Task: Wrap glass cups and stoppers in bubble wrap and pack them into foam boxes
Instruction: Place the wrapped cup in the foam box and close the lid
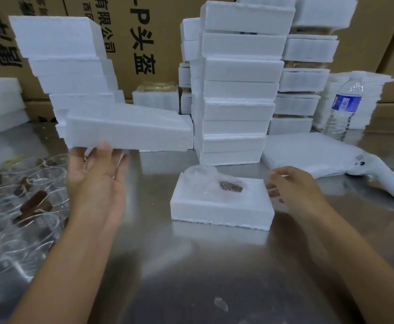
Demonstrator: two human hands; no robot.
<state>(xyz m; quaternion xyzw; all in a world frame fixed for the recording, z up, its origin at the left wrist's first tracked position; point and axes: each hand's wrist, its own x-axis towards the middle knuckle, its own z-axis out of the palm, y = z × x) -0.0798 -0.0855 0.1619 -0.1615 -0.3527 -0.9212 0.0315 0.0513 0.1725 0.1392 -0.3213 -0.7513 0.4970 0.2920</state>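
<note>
An open white foam box [221, 210] sits on the steel table in the middle. Inside it lie a bubble-wrapped glass cup [199, 177] and a brown stopper [231, 186] under wrap. My left hand [97, 181] is raised palm up, fingers straight, touching the underside of a tilted foam piece [130, 132] that leans out from the left stack. My right hand [294, 185] hovers beside the box's right edge, fingers loosely curled, holding nothing.
Several clear glass cups with brown stoppers [25, 202] crowd the left. Tall foam box stacks [238, 90] stand behind, with cardboard cartons [139, 43] at the back. Bubble wrap sheets [308, 155], a white handheld tool [383, 181] and a water bottle [343, 108] lie on the right.
</note>
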